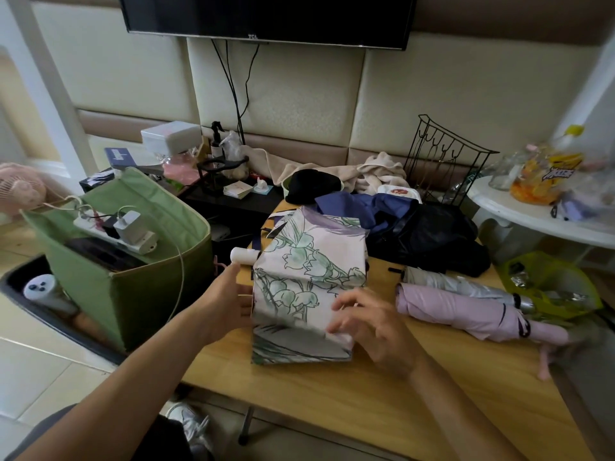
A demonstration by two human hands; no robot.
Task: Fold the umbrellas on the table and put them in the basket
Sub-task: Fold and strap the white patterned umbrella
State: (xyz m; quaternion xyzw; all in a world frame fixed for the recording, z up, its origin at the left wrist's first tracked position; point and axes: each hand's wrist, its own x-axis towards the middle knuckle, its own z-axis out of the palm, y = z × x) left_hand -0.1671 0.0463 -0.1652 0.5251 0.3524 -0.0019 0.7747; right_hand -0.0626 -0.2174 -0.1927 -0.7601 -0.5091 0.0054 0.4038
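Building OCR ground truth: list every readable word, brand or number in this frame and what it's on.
"TCL": bottom bezel of the wall TV.
Blue box: white lettering, too blurred to read.
Yellow snack bag: bold lettering, too blurred to read.
Small cards: print too small.

Floral umbrella [307,281] matt cloth; table [366,394] smooth pale wood; basket [146,294] green fabric.

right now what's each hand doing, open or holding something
Left hand: open, fingers straight against the left side of the floral umbrella.
Right hand: open, fingers loosely curled, resting on the floral umbrella's canopy, gripping nothing.
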